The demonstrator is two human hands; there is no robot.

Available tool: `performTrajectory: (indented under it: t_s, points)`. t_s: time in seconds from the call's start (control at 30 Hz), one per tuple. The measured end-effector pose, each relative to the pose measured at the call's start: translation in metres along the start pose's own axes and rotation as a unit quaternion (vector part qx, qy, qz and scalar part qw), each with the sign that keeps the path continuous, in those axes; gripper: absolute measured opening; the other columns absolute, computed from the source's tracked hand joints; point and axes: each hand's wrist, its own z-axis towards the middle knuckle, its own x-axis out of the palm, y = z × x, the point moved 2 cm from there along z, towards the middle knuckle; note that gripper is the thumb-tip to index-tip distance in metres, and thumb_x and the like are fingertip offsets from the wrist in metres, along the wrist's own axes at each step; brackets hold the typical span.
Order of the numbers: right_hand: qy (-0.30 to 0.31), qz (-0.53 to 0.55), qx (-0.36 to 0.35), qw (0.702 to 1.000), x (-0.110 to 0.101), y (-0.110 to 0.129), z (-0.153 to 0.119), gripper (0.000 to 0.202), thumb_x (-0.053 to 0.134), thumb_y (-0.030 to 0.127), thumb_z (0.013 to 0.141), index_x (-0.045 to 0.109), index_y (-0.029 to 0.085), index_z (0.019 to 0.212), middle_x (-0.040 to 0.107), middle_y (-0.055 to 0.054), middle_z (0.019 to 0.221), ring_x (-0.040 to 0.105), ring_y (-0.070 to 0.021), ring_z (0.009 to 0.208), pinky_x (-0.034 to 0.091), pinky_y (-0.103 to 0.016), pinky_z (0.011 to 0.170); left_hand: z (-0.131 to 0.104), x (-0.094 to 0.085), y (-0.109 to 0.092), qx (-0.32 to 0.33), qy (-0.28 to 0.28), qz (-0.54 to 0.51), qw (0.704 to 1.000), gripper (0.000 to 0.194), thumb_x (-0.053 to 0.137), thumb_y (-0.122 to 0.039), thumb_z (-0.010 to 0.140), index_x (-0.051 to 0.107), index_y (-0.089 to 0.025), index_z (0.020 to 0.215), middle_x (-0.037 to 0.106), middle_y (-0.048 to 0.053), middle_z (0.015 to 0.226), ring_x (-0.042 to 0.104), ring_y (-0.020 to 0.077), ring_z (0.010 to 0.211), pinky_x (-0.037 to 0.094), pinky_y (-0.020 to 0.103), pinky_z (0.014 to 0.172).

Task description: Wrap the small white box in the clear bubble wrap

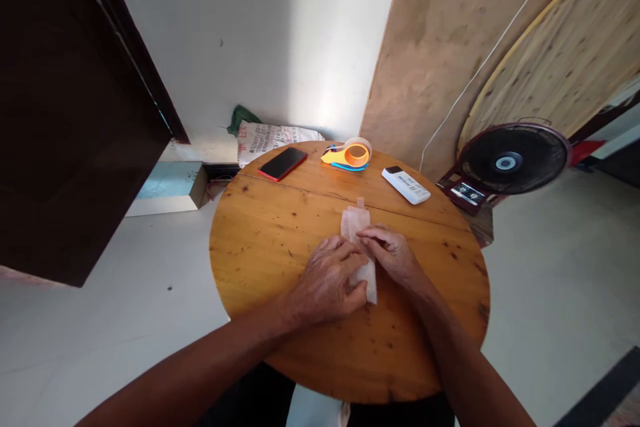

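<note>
A long, folded strip of thin whitish material (354,219), like tissue or soft cloth, lies on the round wooden table (260,233). From its far end sticks out a small piece that looks like clear tape (361,202). My left hand (333,277) rests across the strip's middle and near part, fingers stretched and lying on it. On the strip's right edge, my right hand (393,253) has thumb and forefinger pinched together. Part of the strip is hidden under my left hand.
Toward the table's far side lie a red-edged phone (283,164), an orange tape dispenser (350,155) with a blue part, and a white device (405,185) with a dark end. A black round fan (515,160) stands at right; a printed sack (270,140) lies behind.
</note>
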Motion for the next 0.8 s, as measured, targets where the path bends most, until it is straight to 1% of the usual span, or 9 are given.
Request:
performTrajectory:
  t_s: [0.07,0.13,0.2,0.3,0.37,0.43,0.57,0.7,0.8]
  points:
    - [-0.058,0.024,0.067,0.996,-0.007,-0.005,0.0,0.024,0.057,0.035,0.082,0.069,0.019,0.095,0.069,-0.005,0.087,0.062,-0.0164,0.073,0.05,-0.028,0.065,0.0,0.0,0.0,0.0,-0.002,-0.009,1.0,0.024,0.058,-0.022,0.075,0.063,-0.017,0.098,0.063,0.007,0.102,0.05,0.0244,0.096,0.042,0.039,0.086]
    - [-0.08,0.046,0.164,0.982,-0.014,-0.012,0.0,0.029,0.059,0.037,0.079,0.066,0.017,0.099,0.068,-0.004,0.077,0.059,-0.0144,0.059,0.047,-0.025,0.049,0.0,-0.001,0.0,0.004,0.0,-0.015,1.0,0.023,0.058,-0.023,0.075,0.064,-0.017,0.096,0.063,0.007,0.099,0.05,0.0238,0.094,0.043,0.038,0.086]
    - [-0.062,0.069,0.241,0.966,-0.018,-0.018,0.001,0.03,0.062,0.037,0.075,0.064,0.016,0.096,0.067,-0.004,0.073,0.057,-0.0131,0.05,0.04,-0.022,0.037,0.0,-0.003,-0.001,0.008,0.004,-0.017,1.0,0.021,0.057,-0.022,0.076,0.064,-0.017,0.095,0.063,0.007,0.097,0.05,0.0231,0.093,0.043,0.037,0.086]
    - [-0.014,0.097,0.293,0.951,-0.019,-0.018,0.009,0.024,0.063,0.038,0.072,0.064,0.017,0.085,0.068,-0.006,0.081,0.058,-0.012,0.049,0.036,-0.02,0.031,0.0,-0.003,-0.001,0.01,0.004,-0.016,1.0,0.019,0.057,-0.021,0.076,0.063,-0.016,0.093,0.062,0.007,0.095,0.049,0.0226,0.092,0.043,0.036,0.087]
    - [0.019,0.106,0.307,0.946,-0.017,-0.016,0.016,0.025,0.064,0.04,0.071,0.062,0.016,0.078,0.067,-0.005,0.077,0.056,-0.0107,0.046,0.033,-0.019,0.029,0.0,-0.003,-0.001,0.013,0.001,-0.015,1.0,0.019,0.057,-0.022,0.077,0.063,-0.015,0.094,0.062,0.007,0.095,0.048,0.0225,0.092,0.043,0.036,0.088]
    - [0.043,0.102,0.314,0.943,-0.013,-0.012,0.023,0.027,0.067,0.042,0.068,0.06,0.016,0.074,0.063,-0.002,0.064,0.051,-0.0094,0.04,0.03,-0.019,0.028,0.0,-0.002,-0.001,0.015,-0.002,-0.017,1.0,0.021,0.056,-0.022,0.077,0.063,-0.015,0.096,0.062,0.007,0.096,0.048,0.0225,0.092,0.043,0.036,0.088]
    - [0.066,0.073,0.304,0.948,-0.003,-0.011,0.032,0.028,0.067,0.044,0.067,0.055,0.019,0.065,0.046,0.006,0.039,0.035,-0.0071,0.03,0.024,-0.019,0.028,-0.001,-0.002,-0.001,0.017,-0.002,-0.018,1.0,0.022,0.056,-0.023,0.077,0.063,-0.015,0.097,0.062,0.007,0.099,0.049,0.0222,0.092,0.043,0.036,0.088]
    - [0.065,0.072,0.284,0.954,0.004,-0.017,0.034,0.029,0.065,0.045,0.068,0.052,0.02,0.064,0.041,0.009,0.038,0.033,-0.0074,0.032,0.023,-0.021,0.032,-0.001,-0.003,-0.001,0.014,0.002,-0.008,1.0,0.023,0.056,-0.023,0.077,0.063,-0.016,0.098,0.061,0.007,0.106,0.051,0.0221,0.094,0.044,0.037,0.089]
    - [0.029,0.063,0.246,0.967,0.008,-0.024,0.035,0.029,0.064,0.045,0.066,0.051,0.019,0.062,0.044,0.007,0.045,0.035,-0.0075,0.039,0.026,-0.021,0.038,-0.003,-0.003,-0.001,0.006,0.0,0.016,1.0,0.021,0.057,-0.025,0.077,0.064,-0.018,0.096,0.058,0.007,0.12,0.052,0.0234,0.099,0.043,0.04,0.091]
